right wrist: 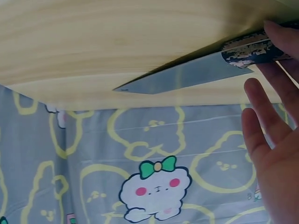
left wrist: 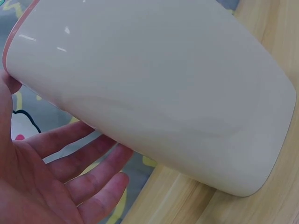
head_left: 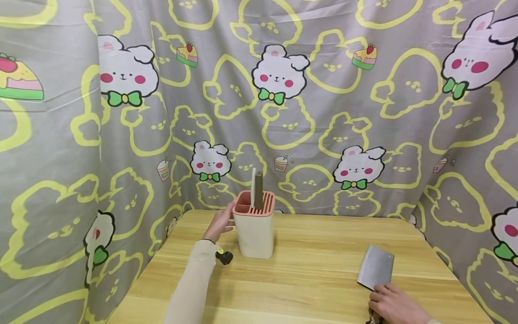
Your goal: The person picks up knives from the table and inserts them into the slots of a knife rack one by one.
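Observation:
A cream knife holder point(head_left: 254, 237) with a salmon-pink slotted top point(head_left: 268, 204) stands upright on the table. A white upright piece point(head_left: 253, 186) and a brown one point(head_left: 259, 191) stick up from its slots. My left hand point(head_left: 220, 222) is at the holder's left side, thumb close by the pink rim, the other fingers spread loosely along the wall point(left wrist: 154, 93). At the right lies a cleaver with a broad grey blade point(head_left: 377, 266). My right hand point(head_left: 396, 302) pinches its dark, mottled handle point(right wrist: 250, 50) between thumb and fingers, the last two fingers hanging free below.
The wood-grain table point(head_left: 307, 283) carries both things. A small black object point(head_left: 224, 257) with a yellow bit shows beside the left wrist. Grey curtains point(head_left: 323, 99) with cartoon bears and yellow outlines close off the back and both sides.

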Action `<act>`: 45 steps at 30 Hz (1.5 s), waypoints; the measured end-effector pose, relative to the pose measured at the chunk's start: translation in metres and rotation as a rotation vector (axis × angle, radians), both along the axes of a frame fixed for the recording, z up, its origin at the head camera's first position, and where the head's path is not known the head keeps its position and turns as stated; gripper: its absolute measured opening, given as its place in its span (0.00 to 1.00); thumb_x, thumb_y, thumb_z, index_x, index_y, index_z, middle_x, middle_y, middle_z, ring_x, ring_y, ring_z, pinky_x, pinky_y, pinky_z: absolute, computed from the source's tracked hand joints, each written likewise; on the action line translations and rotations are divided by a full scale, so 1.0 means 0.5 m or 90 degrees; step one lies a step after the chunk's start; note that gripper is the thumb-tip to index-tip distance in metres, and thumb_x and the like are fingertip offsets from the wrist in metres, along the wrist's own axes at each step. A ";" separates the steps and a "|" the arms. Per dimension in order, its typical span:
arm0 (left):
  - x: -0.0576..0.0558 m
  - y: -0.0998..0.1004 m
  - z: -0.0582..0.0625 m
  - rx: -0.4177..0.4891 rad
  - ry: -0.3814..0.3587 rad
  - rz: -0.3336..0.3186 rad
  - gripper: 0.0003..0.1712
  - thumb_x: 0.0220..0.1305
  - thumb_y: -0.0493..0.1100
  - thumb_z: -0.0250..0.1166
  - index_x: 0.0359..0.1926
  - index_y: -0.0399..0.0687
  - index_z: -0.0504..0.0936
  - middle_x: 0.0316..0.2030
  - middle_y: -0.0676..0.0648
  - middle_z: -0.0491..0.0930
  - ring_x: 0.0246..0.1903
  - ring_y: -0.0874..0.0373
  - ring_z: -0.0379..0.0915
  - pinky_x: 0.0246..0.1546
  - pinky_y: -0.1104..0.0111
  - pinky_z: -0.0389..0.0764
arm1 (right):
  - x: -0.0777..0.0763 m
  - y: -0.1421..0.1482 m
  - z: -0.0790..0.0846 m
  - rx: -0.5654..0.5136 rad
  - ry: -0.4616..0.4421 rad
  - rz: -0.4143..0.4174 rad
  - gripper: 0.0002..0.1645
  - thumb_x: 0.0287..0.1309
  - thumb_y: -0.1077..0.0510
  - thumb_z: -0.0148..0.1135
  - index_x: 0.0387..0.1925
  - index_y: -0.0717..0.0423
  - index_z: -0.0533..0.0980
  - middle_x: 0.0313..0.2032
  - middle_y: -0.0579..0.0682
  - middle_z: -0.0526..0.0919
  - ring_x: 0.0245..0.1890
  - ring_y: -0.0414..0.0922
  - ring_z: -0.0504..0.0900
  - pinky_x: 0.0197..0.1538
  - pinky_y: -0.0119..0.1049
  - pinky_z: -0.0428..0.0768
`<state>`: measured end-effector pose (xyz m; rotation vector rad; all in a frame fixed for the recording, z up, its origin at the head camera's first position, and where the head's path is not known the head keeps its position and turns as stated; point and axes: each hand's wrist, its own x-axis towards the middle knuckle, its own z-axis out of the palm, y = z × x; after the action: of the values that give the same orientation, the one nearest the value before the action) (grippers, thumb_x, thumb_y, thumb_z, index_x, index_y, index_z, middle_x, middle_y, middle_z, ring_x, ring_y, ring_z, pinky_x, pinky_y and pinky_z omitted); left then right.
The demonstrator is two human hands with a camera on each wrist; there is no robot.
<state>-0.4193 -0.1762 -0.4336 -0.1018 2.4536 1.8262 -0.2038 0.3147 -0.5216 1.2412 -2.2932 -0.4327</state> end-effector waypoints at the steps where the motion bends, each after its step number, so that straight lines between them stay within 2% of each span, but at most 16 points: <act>1: 0.000 0.000 0.000 -0.001 0.001 -0.001 0.47 0.60 0.80 0.48 0.58 0.48 0.81 0.55 0.42 0.83 0.51 0.48 0.83 0.55 0.52 0.80 | 0.000 -0.004 0.001 0.001 0.002 0.000 0.11 0.43 0.42 0.71 0.22 0.37 0.76 0.23 0.34 0.73 0.26 0.35 0.63 0.29 0.29 0.55; 7: -0.002 0.000 -0.003 0.011 -0.001 0.000 0.48 0.59 0.80 0.49 0.58 0.46 0.80 0.55 0.41 0.83 0.49 0.49 0.84 0.55 0.52 0.80 | 0.004 -0.029 0.008 0.013 -0.023 -0.007 0.13 0.48 0.37 0.67 0.22 0.37 0.76 0.23 0.33 0.72 0.26 0.35 0.63 0.29 0.29 0.55; 14: 0.002 -0.002 -0.003 0.009 0.004 -0.002 0.51 0.55 0.84 0.49 0.57 0.48 0.81 0.54 0.42 0.83 0.48 0.51 0.85 0.56 0.52 0.80 | 0.006 -0.048 0.021 0.017 -0.064 -0.010 0.20 0.57 0.30 0.58 0.23 0.36 0.76 0.23 0.33 0.71 0.25 0.34 0.64 0.29 0.29 0.57; 19: 0.004 -0.002 -0.001 0.006 0.006 -0.001 0.49 0.57 0.83 0.48 0.58 0.48 0.81 0.54 0.42 0.83 0.48 0.50 0.84 0.55 0.52 0.80 | 0.005 -0.059 0.028 0.034 -0.076 -0.007 0.19 0.59 0.31 0.56 0.25 0.36 0.77 0.24 0.33 0.73 0.26 0.34 0.65 0.29 0.29 0.58; 26: 0.004 -0.002 -0.005 0.012 0.000 -0.002 0.45 0.62 0.78 0.48 0.58 0.47 0.80 0.54 0.41 0.83 0.51 0.46 0.83 0.54 0.53 0.81 | 0.009 -0.073 0.036 0.030 -0.062 0.001 0.12 0.55 0.37 0.63 0.26 0.36 0.77 0.25 0.33 0.75 0.27 0.34 0.68 0.29 0.28 0.58; 29: 0.004 -0.003 -0.008 0.006 -0.001 -0.002 0.45 0.61 0.79 0.48 0.58 0.48 0.80 0.53 0.42 0.84 0.51 0.47 0.83 0.54 0.53 0.81 | 0.009 -0.080 0.043 0.034 -0.075 -0.003 0.11 0.55 0.37 0.63 0.26 0.35 0.77 0.25 0.33 0.75 0.27 0.33 0.68 0.29 0.28 0.58; 33: 0.003 -0.004 -0.009 0.003 0.003 -0.003 0.46 0.61 0.79 0.47 0.58 0.47 0.80 0.54 0.42 0.83 0.52 0.46 0.83 0.55 0.52 0.81 | 0.010 -0.089 0.055 0.033 -0.090 -0.013 0.16 0.57 0.32 0.59 0.27 0.36 0.77 0.26 0.32 0.75 0.27 0.33 0.68 0.30 0.29 0.59; 41: 0.001 -0.002 -0.007 0.009 0.003 -0.002 0.42 0.66 0.75 0.47 0.59 0.47 0.79 0.55 0.41 0.83 0.54 0.43 0.81 0.55 0.50 0.80 | 0.018 -0.112 0.081 -0.007 -0.051 0.003 0.25 0.56 0.25 0.54 0.26 0.37 0.77 0.25 0.32 0.75 0.27 0.33 0.67 0.30 0.29 0.60; 45: 0.000 -0.003 -0.007 0.008 0.006 -0.003 0.43 0.64 0.76 0.47 0.60 0.48 0.79 0.55 0.41 0.82 0.53 0.44 0.82 0.55 0.50 0.80 | 0.020 -0.121 0.100 -0.021 -0.082 0.005 0.20 0.56 0.30 0.59 0.28 0.38 0.78 0.26 0.33 0.77 0.28 0.33 0.69 0.31 0.31 0.65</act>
<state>-0.4192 -0.1774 -0.4372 -0.0864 2.4451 1.8441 -0.1937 0.2540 -0.4718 1.2954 -2.3925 -0.3188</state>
